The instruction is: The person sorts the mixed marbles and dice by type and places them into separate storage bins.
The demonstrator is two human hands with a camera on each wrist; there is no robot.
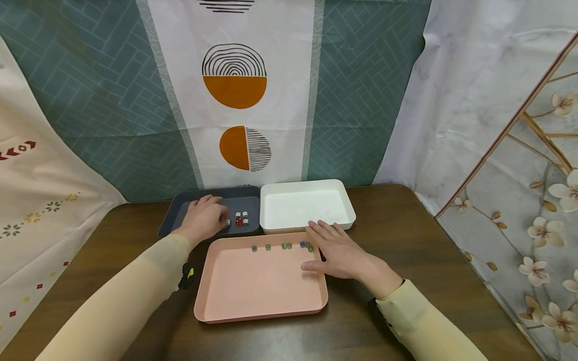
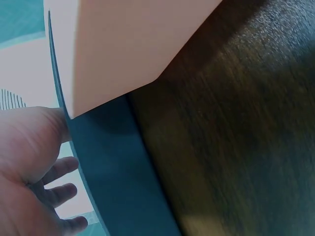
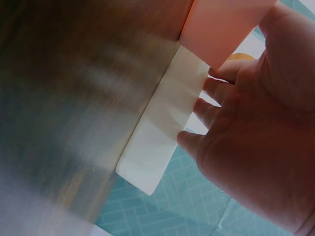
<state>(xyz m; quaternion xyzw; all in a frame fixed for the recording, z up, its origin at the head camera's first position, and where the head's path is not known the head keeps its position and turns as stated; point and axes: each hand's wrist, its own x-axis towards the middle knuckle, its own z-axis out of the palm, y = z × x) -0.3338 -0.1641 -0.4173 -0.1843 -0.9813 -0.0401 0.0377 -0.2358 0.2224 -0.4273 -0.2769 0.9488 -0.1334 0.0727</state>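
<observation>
The left hand (image 1: 201, 219) reaches into the dark tray (image 1: 180, 210) on the far left, its fingers bent at the dice (image 1: 241, 219); whether it holds one, I cannot tell. The right hand (image 1: 338, 253) lies flat and wide on the pink tray's (image 1: 253, 291) right edge. A few dice (image 1: 282, 246) already sit in the pink tray; several are left. The white tray (image 1: 307, 208) has none.

Your head view is evenly and softly lit and sharp at the centre, with straight lines bowing toward the edges. The glossy dark wooden table (image 1: 406, 235) shows only faint shadows. Your left wrist view is dimmer and smeared by blur across the wood. Your right wrist view catches strong pale glare on the tabletop (image 3: 74, 123), and everything close is out of focus.
</observation>
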